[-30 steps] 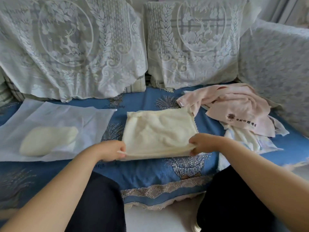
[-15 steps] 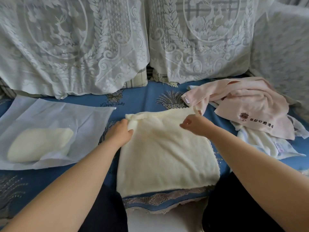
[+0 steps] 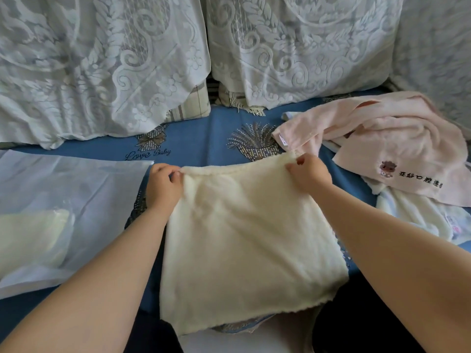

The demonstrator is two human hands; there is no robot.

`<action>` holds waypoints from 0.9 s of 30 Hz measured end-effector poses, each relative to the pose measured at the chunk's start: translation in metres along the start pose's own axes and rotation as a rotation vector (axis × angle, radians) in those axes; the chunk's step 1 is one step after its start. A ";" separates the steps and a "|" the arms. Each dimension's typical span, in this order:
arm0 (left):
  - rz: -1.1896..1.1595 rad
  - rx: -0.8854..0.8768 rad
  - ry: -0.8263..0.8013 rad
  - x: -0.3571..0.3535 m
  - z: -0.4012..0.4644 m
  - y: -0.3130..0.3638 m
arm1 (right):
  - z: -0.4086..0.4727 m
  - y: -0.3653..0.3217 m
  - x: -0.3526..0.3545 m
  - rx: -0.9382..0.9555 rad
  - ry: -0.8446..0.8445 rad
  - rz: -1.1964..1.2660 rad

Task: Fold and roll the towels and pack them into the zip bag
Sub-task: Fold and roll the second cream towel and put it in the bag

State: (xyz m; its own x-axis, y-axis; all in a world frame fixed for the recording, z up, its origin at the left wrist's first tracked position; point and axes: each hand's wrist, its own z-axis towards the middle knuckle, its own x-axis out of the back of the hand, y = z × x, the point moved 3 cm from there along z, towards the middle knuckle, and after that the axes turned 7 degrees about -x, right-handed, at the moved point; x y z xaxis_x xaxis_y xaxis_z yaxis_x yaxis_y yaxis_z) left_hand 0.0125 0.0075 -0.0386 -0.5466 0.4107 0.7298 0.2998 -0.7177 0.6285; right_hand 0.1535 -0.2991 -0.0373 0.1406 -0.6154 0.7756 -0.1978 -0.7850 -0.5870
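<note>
A cream towel (image 3: 244, 245) lies spread on the blue sofa seat in front of me, its near edge hanging over the seat's front. My left hand (image 3: 163, 184) pinches its far left corner. Its far right corner is pinched by my right hand (image 3: 307, 171). To the left lies the translucent white zip bag (image 3: 84, 197) with a rolled cream towel (image 3: 33, 238) inside. A crumpled pink towel (image 3: 387, 146) with an embroidered logo lies at the right, on top of a white towel (image 3: 418, 217).
The blue sofa cover (image 3: 204, 138) carries printed basket patterns. Lace-covered cushions (image 3: 102, 59) stand along the back, and a lace-draped armrest (image 3: 438, 47) rises at the right. My dark-clothed knees sit below the seat's front edge.
Both hands lifted the towel's near edge from the seat front and carried it to the far side. The towel now lies longer toward me. The camera tilted down and closer.
</note>
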 end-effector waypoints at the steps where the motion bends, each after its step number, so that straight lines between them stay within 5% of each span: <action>1: -0.046 0.003 -0.019 0.001 0.004 0.002 | 0.000 0.000 0.003 -0.005 0.008 0.062; 11: -0.296 0.124 -0.150 0.007 0.050 0.007 | 0.006 0.012 0.005 0.040 0.095 -0.031; 15: 0.023 0.058 -0.256 -0.003 0.047 0.003 | 0.007 0.009 0.000 0.046 0.126 -0.137; 19: 0.311 0.202 -0.391 -0.011 0.032 -0.006 | -0.002 -0.003 -0.003 0.082 0.186 -0.322; 22: 0.298 0.214 -0.391 -0.011 0.031 -0.005 | -0.025 -0.025 -0.005 0.394 0.291 -0.410; 25: -0.068 0.165 -0.198 -0.010 0.029 -0.003 | -0.063 -0.041 -0.026 0.752 -0.010 -0.437; 27: -0.115 0.122 -0.063 -0.006 0.025 -0.004 | -0.087 -0.037 -0.046 0.798 -0.231 -0.541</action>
State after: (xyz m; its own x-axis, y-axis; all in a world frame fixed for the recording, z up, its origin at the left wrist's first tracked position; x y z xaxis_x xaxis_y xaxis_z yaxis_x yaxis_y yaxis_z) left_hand 0.0339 0.0220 -0.0393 -0.5334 0.5234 0.6645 0.3329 -0.5923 0.7337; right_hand 0.0703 -0.2354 -0.0314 0.2212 -0.0918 0.9709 0.6487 -0.7295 -0.2168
